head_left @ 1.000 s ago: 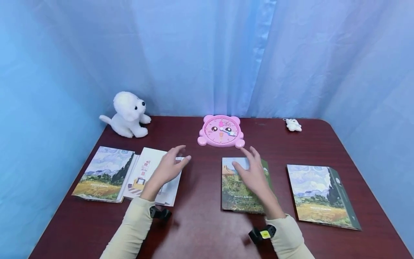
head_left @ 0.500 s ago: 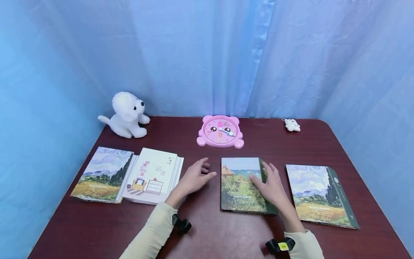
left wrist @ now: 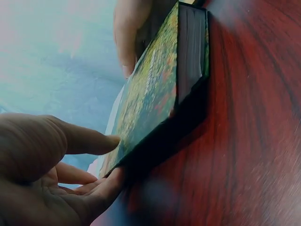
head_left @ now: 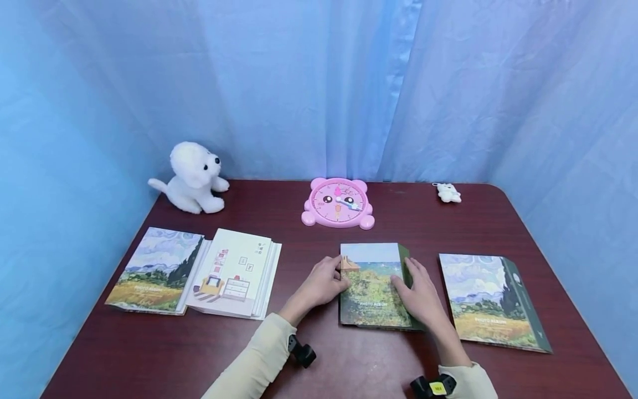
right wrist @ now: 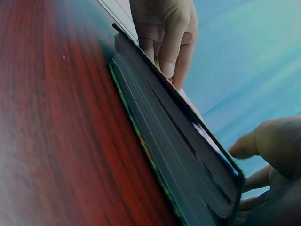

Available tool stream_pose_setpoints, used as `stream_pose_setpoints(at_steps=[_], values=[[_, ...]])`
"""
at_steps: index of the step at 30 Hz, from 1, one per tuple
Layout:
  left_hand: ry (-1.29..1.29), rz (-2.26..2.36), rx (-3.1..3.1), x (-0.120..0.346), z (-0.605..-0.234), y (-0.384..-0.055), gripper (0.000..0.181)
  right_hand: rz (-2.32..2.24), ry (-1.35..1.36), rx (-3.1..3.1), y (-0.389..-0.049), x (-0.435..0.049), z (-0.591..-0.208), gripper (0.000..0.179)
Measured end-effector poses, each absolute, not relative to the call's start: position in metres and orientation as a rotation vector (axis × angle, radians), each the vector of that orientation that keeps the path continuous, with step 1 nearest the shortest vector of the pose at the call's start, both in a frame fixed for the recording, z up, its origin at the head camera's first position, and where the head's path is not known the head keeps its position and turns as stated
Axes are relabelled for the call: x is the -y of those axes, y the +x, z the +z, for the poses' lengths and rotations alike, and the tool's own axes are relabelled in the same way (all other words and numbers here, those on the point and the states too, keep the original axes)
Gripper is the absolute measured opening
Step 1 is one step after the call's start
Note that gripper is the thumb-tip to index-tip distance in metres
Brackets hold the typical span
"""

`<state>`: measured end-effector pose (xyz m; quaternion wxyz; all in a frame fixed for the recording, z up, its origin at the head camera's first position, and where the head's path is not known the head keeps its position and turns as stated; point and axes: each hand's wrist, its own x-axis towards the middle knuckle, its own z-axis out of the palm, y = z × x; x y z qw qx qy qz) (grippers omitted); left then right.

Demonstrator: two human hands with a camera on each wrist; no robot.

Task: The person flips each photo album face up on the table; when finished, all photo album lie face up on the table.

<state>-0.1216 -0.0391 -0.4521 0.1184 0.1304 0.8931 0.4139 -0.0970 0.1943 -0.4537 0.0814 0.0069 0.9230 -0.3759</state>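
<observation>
A thick photo album (head_left: 371, 288) with a painted garden-and-sea cover lies closed on the table, its dark green spine to the right. My left hand (head_left: 321, 281) holds its left edge. In the left wrist view, that thumb (left wrist: 106, 143) reaches over the cover while the fingers (left wrist: 106, 188) curl at the edge below. On the opposite side my right hand (head_left: 420, 291) grips the spine edge, thumb over the cover and fingers along the spine. The right wrist view shows the block of pages (right wrist: 164, 136) between the covers, with the right thumb (right wrist: 247, 145) at the upper corner.
To the right lies another photo album (head_left: 490, 299) with a wheat-field cover. A similar album (head_left: 154, 271) sits at the left, beside a white book with a furniture drawing (head_left: 231, 277). Behind stand a white plush dog (head_left: 194, 177), a pink toy clock (head_left: 337, 203) and a small white plush (head_left: 448, 193).
My left hand has moved right from over the white book to the album's left edge. My right hand has shifted from above the cover to the spine side. The album stays in place.
</observation>
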Motion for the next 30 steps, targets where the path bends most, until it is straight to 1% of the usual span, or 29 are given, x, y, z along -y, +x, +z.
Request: stream_pose_setpoints(at_steps=[5,10,16,20,23,27,30], values=[[0.395,1.236,-2.603,0.038,-0.453,-0.119,0.062,-1.235,0.099,-2.701,-0.094,-0.191,-0.454,0.063],[0.404,1.25,-2.585,0.04,-0.452,-0.118,0.062,-1.44,0.167,-2.585,-0.092,-0.189,-0.452,0.061],[0.376,1.253,-2.559,0.041,-0.452,-0.12,0.068,-1.646,0.198,-2.491,-0.091,-0.188,-0.442,0.058],[0.327,1.222,-2.582,0.038,-0.45,-0.119,0.062,-1.643,0.181,-2.515,-0.091,-0.187,-0.435,0.057],[0.293,1.168,-2.629,0.032,-0.447,-0.117,0.061,-1.647,0.156,-2.518,-0.091,-0.186,-0.43,0.057],[0.266,1.126,-2.659,0.024,-0.439,-0.113,0.075,-1.647,0.129,-2.499,-0.09,-0.184,-0.425,0.06],[0.276,1.09,-2.671,0.019,-0.435,-0.111,0.079,-1.665,0.124,-2.471,-0.089,-0.183,-0.421,0.062]])
